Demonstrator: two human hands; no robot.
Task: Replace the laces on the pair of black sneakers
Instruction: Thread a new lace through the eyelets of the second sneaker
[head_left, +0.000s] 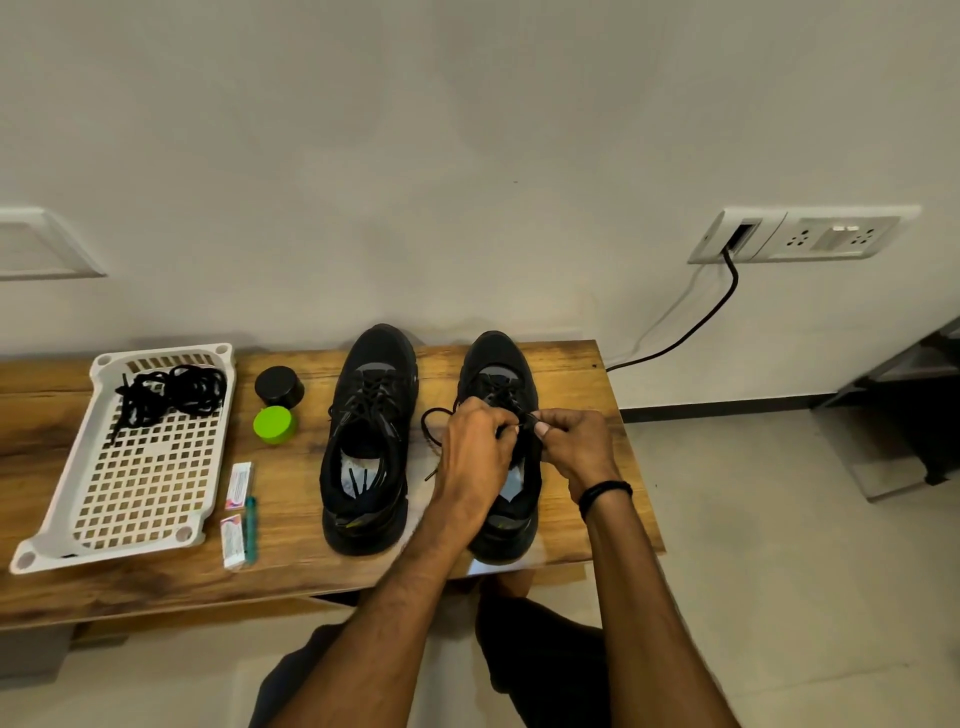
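Well, at nine o'clock on the table (571, 364) the tray (31, 556) is sitting with the spare laces (166, 395) bunched at its twelve o'clock end, probably being kept together there until they are needed. At three o'clock from the tray, a black jar (279, 385) and a green jar (274, 424) are standing close together. Two packets (240, 486) and a pen (251, 527) are lying at six o'clock from the jars.

The left shoe (369, 441) is standing with its toe toward twelve o'clock. It is laced, with lace tips tucked into its opening, and I cannot tell whether it is waiting its turn or already done. The right shoe (498, 374) is standing beside it but apart, toe also at twelve, likely so both hands are reaching the eyelets from the heel side.

The left hand (475, 447) is working over that shoe's throat, its fingers curled in tight and pinching the lace (434, 415), whose loop is trailing out at nine o'clock onto the wood. The right hand (576, 447) is meeting it from three o'clock. Its thumb and forefinger are closing on the same lace near its tip, and its other fingers are folding in. The two pinches sitting so close suggests the lace is being worked at the top eyelets, though whether it is being pulled out or threaded in is not showing.
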